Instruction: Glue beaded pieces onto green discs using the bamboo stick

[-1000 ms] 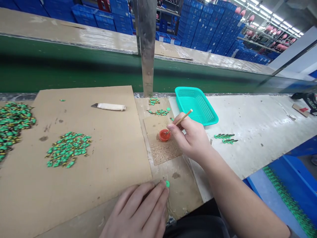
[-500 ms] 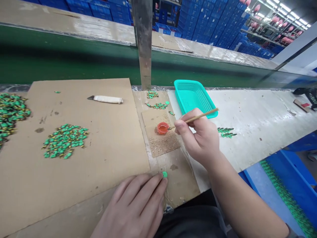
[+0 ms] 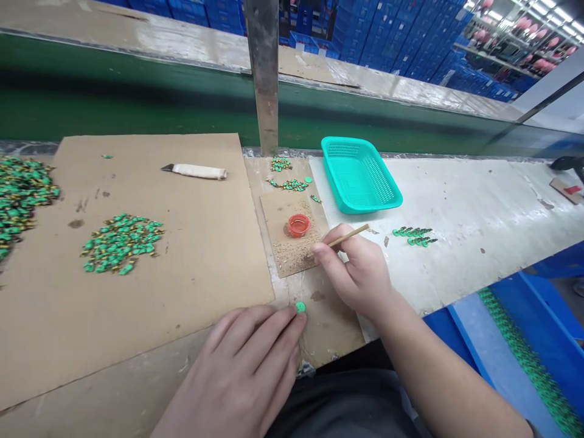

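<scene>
Broad brown cardboard sheet [image 3: 214, 243] ahead and left of my left hand [image 3: 241, 371], teal perforated plastic basket [image 3: 358, 176] beyond my right hand [image 3: 358, 271].
My left hand's fingers lie together; my right hand pinches a thin wooden stick [image 3: 349, 235]. Ahead-left of it sits a round red plastic cup [image 3: 299, 226]. A small flat green disc [image 3: 300, 306] is at my left hand's fingertips; whether they grip it, I can't tell.

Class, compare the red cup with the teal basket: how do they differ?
The red cup is small; the teal basket is far larger. The cup is round, the basket roughly rectangular. The cup sits on speckled cardboard, the basket on the pale surface. Both are open-topped.
</scene>
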